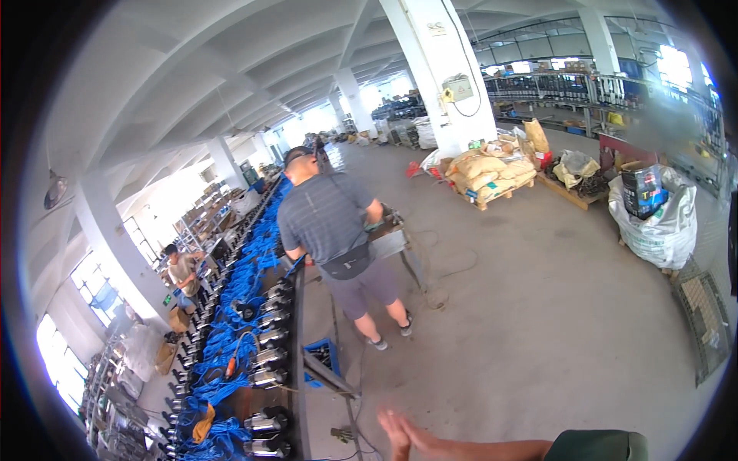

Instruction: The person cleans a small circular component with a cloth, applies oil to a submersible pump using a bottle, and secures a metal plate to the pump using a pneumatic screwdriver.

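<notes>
My right hand (398,432) reaches in from the lower right on a bare forearm with a dark green sleeve. It is flat, holds nothing, and hovers over the concrete floor beside the end of a long work line (296,323). On that line stand rows of shiny metal cylinders (267,376) among tangled blue cables (231,323). My left hand is out of view.
A person in a grey shirt and shorts (332,227) stands at the line with their back to me. Another person (183,273) works on its far side. A blue crate (323,355), stacked sacks on a pallet (492,173), a white bulk bag (661,227) and a white pillar (442,69) stand around.
</notes>
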Demonstrator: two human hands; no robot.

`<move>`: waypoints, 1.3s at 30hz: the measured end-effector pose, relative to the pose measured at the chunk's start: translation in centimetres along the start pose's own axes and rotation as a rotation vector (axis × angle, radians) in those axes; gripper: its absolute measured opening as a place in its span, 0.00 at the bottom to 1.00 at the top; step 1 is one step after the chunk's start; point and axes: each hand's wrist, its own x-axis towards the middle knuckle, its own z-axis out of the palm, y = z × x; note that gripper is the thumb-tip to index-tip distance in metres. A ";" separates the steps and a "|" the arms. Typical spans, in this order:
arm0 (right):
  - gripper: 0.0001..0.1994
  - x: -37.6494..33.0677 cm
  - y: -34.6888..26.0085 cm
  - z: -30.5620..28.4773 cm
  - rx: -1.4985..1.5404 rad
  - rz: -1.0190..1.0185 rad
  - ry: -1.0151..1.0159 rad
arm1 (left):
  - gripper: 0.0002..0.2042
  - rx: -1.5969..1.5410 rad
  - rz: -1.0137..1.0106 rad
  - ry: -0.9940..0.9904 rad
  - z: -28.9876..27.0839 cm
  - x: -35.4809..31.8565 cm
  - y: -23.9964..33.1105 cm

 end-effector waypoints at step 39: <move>0.17 12.1 -17.0 -52.0 -1.001 0.645 0.492 | 0.17 0.677 -1.193 -0.154 -5.6 -3.5 2.0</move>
